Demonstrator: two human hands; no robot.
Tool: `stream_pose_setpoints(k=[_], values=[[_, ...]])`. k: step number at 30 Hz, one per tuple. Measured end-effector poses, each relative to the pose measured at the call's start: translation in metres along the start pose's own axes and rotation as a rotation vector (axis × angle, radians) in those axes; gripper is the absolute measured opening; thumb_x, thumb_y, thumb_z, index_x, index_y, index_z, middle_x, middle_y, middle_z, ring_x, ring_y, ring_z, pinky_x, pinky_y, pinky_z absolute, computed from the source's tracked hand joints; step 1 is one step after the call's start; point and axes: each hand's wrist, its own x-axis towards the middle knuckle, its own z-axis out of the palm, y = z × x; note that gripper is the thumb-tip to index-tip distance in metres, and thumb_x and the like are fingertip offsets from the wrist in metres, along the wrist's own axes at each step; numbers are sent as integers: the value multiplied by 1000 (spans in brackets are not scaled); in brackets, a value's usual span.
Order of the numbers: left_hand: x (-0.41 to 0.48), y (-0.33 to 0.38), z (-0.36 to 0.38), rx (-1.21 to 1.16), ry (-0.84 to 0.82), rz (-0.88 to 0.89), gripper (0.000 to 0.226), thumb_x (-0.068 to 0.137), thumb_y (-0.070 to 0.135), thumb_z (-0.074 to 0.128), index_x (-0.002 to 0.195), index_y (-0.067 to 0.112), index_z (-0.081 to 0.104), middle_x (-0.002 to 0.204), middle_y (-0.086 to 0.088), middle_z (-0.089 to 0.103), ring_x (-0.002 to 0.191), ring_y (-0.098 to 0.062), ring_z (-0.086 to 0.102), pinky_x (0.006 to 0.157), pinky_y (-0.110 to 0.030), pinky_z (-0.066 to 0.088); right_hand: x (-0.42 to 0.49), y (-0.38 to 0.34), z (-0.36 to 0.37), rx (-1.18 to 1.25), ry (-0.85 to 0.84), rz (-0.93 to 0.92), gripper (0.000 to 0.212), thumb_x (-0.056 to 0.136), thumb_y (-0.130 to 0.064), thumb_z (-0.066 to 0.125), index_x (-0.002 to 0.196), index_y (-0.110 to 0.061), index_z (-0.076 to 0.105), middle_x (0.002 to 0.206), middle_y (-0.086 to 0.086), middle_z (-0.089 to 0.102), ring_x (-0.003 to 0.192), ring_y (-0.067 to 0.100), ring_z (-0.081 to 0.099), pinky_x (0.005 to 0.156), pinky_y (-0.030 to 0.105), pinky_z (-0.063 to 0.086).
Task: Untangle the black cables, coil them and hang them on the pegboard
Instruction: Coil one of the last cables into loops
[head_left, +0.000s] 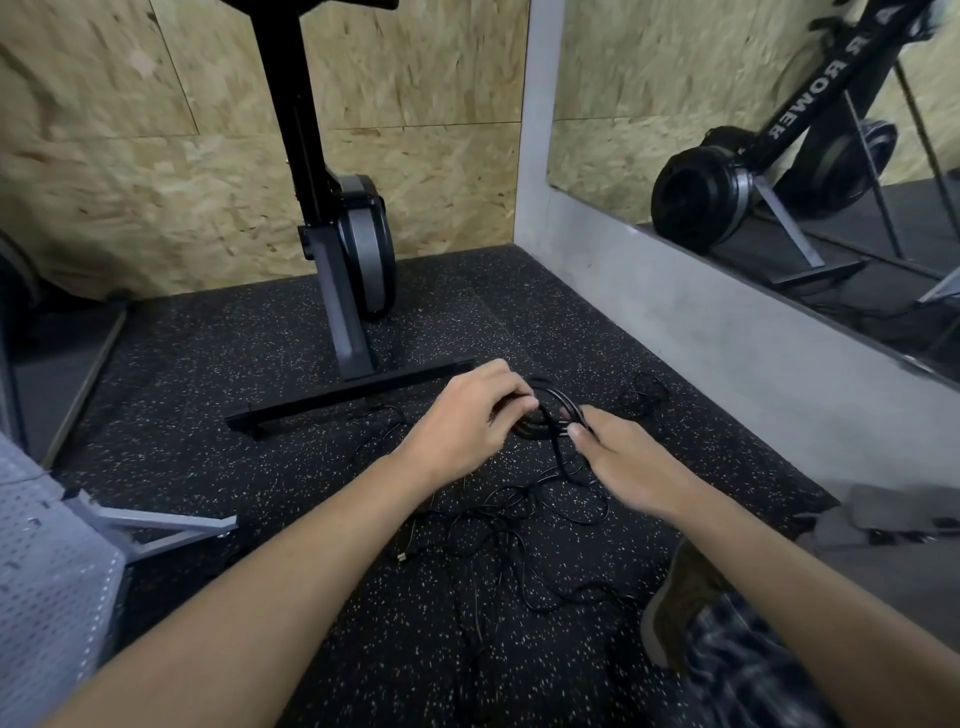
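We pinch a tight black cable coil between left hand and right hand. Tangled slack sprawls below, and the rower's base bar borders just above.

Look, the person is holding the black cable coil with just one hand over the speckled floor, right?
Not quite: it is two hands, not one. The head view shows the left hand and the right hand both holding the black cable coil over the speckled floor.
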Motion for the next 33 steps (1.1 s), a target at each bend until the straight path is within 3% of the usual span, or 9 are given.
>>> stream_pose_setpoints(k=[6, 9, 13, 16, 18, 21, 25, 30, 33], values=[[11, 15, -3, -56, 127, 18, 10, 101, 19, 68, 100, 13, 77, 89, 9, 62, 81, 0, 57, 74, -8, 39, 0, -4, 14, -10, -103, -93, 19, 104, -45, 57, 112, -28, 60, 93, -12, 66, 82, 1, 61, 70, 20, 44], [10, 6, -3, -49, 129, -52, 11, 99, 20, 70, 99, 15, 79, 89, 7, 66, 82, 0, 60, 75, -9, 40, -1, -2, 21, 7, -44, -117, 12, 106, -36, 54, 103, -27, 59, 89, -10, 64, 76, -2, 58, 65, 18, 41], [5, -8, -6, -71, 90, -126, 11, 99, 22, 70, 99, 19, 80, 93, 6, 70, 88, -7, 64, 82, -21, 49, -1, 0, 17, 5, -28, -93, 15, 107, -43, 51, 109, -29, 57, 91, -12, 59, 77, -2, 55, 65, 17, 37], [3, -10, -7, -67, 58, -147, 11, 99, 24, 70, 99, 20, 79, 96, 6, 69, 91, -6, 64, 82, -20, 49, -1, 1, 14, -1, -21, -91, 18, 108, -43, 48, 109, -28, 58, 89, -11, 60, 75, -5, 54, 63, 16, 38], [2, -11, -7, -72, 65, -157, 9, 99, 25, 71, 99, 21, 79, 96, 6, 68, 91, -5, 63, 82, -17, 47, 0, 2, 16, 16, -8, -86, 22, 109, -43, 45, 109, -26, 59, 94, -7, 63, 83, 2, 57, 69, 21, 41], [1, -11, -8, -88, 98, -168, 6, 96, 25, 75, 96, 20, 79, 94, 8, 66, 89, -3, 62, 81, -14, 45, 1, 1, 17, 175, -24, -37, 22, 109, -39, 46, 116, -28, 63, 110, -8, 70, 103, 8, 63, 92, 33, 50], [-1, -10, -10, -119, 152, -210, 22, 88, 35, 82, 98, 20, 69, 89, 9, 65, 86, -4, 61, 77, -16, 46, 0, 4, 10, 242, -64, -53, 17, 107, -31, 55, 115, -28, 70, 109, -11, 74, 102, 7, 68, 97, 37, 52], [-8, -20, -11, -170, 48, -287, 24, 97, 45, 70, 95, 22, 73, 85, 8, 71, 79, -5, 63, 70, -24, 48, -3, 6, -4, 461, 58, -67, 19, 101, -14, 64, 90, -26, 76, 74, -7, 69, 68, 7, 61, 63, 19, 46], [-14, -31, -9, -162, -34, -310, 22, 108, 31, 55, 105, 23, 75, 95, 12, 75, 91, 2, 66, 80, -25, 48, -6, 8, -10, 640, 68, -30, 20, 99, -11, 65, 82, -17, 75, 76, -3, 70, 71, 8, 62, 64, 17, 48]])
